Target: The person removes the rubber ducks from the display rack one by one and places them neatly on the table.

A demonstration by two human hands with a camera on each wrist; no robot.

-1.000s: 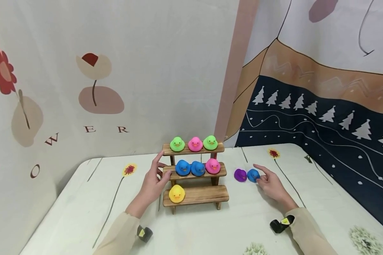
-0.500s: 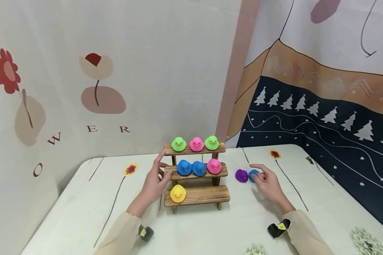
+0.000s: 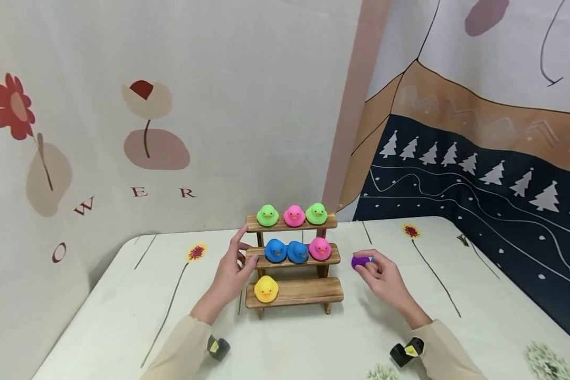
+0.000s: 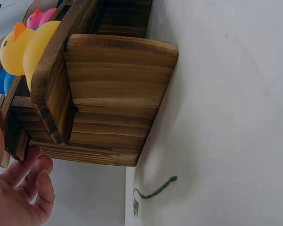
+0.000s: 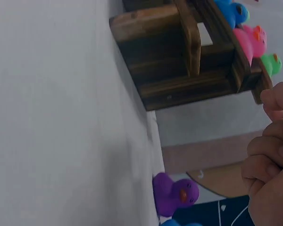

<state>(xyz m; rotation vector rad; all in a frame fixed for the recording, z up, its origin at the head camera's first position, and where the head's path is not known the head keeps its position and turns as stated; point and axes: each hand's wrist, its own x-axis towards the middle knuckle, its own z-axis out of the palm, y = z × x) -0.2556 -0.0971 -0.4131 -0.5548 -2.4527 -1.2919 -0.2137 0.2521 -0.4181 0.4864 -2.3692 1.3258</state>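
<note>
My left hand point(image 3: 229, 275) holds the left end of a three-tier wooden stand point(image 3: 309, 292), its index finger at the top tier and thumb on the middle one. In the left wrist view, fingertips point(image 4: 34, 151) rest by the stand's end. My right hand point(image 3: 383, 279) hovers by a purple rubber duck point(image 3: 358, 262), with thumb and index finger bent over it in the head view. From the right wrist, that duck shows on the table apart from the loosely curled fingers. A blue duck point(image 5: 173, 222) beside it is mostly hidden by the hand in the head view.
Green and pink ducks point(image 3: 294, 216) line the top tier. Two blue ducks point(image 3: 275, 250) and a pink duck point(image 3: 320, 248) occupy the middle one. A yellow duck point(image 3: 266, 289) sits at the bottom tier's left. Printed cloth point(image 3: 266, 105) hangs behind the table.
My right hand has moved left from the blue duck toward the purple one, its pointing index finger now bent. The left hand stays at the stand; the view shifts slightly.
</note>
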